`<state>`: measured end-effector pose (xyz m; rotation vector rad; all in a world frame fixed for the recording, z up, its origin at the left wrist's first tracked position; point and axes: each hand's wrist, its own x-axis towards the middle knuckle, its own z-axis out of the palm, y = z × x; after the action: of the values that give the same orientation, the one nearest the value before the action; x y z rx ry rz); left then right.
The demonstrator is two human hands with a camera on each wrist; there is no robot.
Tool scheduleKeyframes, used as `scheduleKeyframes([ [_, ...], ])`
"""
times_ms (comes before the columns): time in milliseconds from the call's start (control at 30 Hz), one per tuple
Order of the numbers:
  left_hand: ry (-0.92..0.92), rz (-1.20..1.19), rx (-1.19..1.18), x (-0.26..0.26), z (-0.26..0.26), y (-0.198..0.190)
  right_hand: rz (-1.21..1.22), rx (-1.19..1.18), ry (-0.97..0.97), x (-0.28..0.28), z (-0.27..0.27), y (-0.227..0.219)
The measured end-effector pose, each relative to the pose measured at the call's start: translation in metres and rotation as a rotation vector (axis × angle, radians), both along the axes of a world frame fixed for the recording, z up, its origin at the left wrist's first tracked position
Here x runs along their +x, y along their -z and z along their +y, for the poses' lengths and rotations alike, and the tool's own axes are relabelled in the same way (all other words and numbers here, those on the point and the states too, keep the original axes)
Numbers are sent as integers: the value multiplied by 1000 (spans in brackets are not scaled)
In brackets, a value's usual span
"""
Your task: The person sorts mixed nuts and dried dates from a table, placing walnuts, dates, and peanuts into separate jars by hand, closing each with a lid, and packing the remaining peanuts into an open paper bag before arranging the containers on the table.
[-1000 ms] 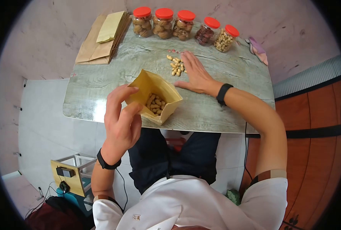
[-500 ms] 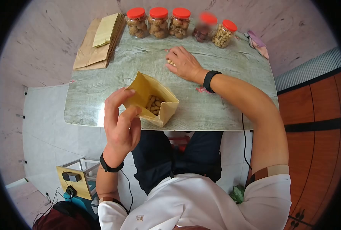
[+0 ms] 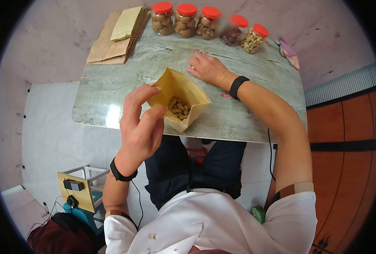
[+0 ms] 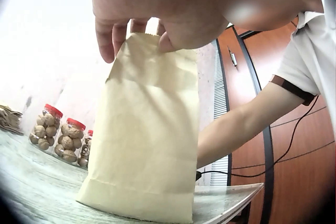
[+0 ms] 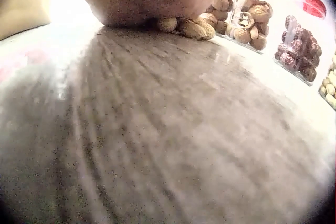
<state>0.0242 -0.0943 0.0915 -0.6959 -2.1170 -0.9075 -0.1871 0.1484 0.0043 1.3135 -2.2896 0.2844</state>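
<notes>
An upright yellow paper bag stands near the table's front edge, its mouth spread wide, with peanuts inside. My left hand pinches the left side of its rim; in the left wrist view the fingers and thumb grip the bag's top. Farther back, my right hand is low on the tabletop with curled fingers gathered over a small heap of peanuts. Some of those peanuts show beneath the hand in the right wrist view, and the rest are hidden by it.
Along the back edge stand red-lidded jars: walnuts, dark red dates and peanuts. Folded paper bags lie at the back left. A purple and pink cloth is at the right edge. A cable hangs off the front.
My right hand has gone from lying flat with spread fingers beside the loose peanuts to curling over them, covering them. My left hand keeps hold of the bag in the same place.
</notes>
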Motion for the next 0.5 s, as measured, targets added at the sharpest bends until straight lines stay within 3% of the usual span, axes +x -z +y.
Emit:
scheduleKeyframes([
  [133, 9, 8, 11, 1, 1, 0, 12, 22, -45, -3, 0, -2],
  [333, 5, 13, -11, -1, 1, -3, -138, -67, 99, -8, -7, -10],
  [400, -2, 19, -10, -3, 1, -4, -367, -293, 271, -10, -14, -33],
  [433, 2, 24, -14, -4, 1, -4, -370, -285, 259, -11, -18, -46],
  [500, -11, 21, -2, -7, 2, -3, -469, -580, 101, -10, -29, -80],
])
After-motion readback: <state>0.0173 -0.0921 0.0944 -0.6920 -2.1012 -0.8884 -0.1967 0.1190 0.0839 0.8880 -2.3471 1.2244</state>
